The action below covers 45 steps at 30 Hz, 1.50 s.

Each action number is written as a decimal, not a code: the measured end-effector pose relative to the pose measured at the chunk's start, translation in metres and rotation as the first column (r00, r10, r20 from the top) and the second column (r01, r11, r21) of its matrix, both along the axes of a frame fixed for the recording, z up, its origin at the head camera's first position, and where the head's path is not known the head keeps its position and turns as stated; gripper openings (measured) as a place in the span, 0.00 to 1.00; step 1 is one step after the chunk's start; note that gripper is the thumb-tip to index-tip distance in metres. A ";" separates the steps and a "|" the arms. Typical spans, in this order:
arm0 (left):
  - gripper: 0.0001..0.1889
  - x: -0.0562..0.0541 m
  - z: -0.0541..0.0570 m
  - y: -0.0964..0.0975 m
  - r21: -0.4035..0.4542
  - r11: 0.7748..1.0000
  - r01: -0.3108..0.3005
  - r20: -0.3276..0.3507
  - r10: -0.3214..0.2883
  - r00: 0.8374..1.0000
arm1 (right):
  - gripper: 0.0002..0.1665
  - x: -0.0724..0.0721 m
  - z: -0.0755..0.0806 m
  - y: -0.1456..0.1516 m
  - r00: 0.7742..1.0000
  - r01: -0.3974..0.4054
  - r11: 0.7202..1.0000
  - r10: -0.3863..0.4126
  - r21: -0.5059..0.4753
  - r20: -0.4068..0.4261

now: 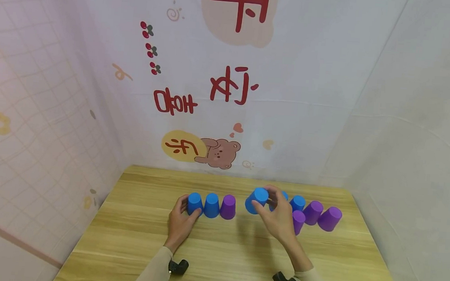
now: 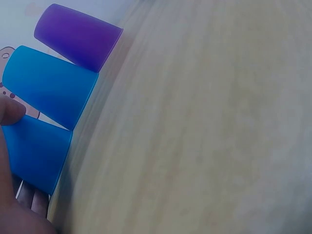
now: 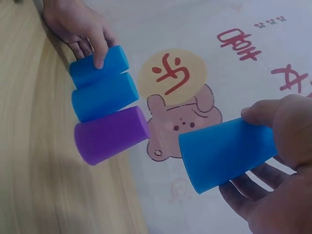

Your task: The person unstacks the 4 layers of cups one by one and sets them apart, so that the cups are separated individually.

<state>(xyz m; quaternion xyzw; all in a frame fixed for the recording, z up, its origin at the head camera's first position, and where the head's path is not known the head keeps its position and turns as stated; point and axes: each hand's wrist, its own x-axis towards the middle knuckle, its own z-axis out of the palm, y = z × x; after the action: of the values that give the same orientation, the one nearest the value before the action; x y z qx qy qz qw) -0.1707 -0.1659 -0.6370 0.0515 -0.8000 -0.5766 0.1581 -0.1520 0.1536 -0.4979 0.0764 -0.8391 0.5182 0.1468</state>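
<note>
My left hand (image 1: 180,221) grips the leftmost blue cup (image 1: 194,203), its thumb on the near side and its fingers around the far side. That cup stands upside down on the table in a row with a second blue cup (image 1: 212,205) and a purple cup (image 1: 228,207), side by side. To the right of this row, my right hand (image 1: 280,217) holds another blue cup (image 3: 226,151) between thumb and fingers. This held cup is raised above the table, mouth downward and slightly tilted, its shadow falling on the wood below.
Behind and right of my right hand stand several more upside-down cups, among them a blue cup (image 1: 297,203), a small-looking purple cup (image 1: 298,221) and a purple cup (image 1: 330,219) at the far right. The wooden table (image 1: 215,259) meets a printed cloth backdrop (image 1: 297,133) at its back edge.
</note>
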 end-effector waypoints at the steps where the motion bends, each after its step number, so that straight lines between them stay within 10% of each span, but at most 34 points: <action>1: 0.32 0.000 0.000 0.000 -0.002 1.000 -0.002 -0.002 0.002 1.000 | 0.34 0.000 0.001 0.002 1.000 -0.004 1.000 0.004 -0.001 -0.002; 45: 0.33 0.001 0.004 0.001 0.016 1.000 0.011 0.005 -0.011 1.000 | 0.34 0.053 0.033 0.130 0.981 0.187 0.978 -0.181 0.091 -0.064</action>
<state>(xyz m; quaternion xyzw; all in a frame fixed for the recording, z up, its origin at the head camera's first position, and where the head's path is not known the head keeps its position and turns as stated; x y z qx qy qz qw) -0.1701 -0.1651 -0.6327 0.0499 -0.7959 -0.5837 0.1524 -0.0994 0.2838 -0.4650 0.0197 -0.8622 0.4590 0.2133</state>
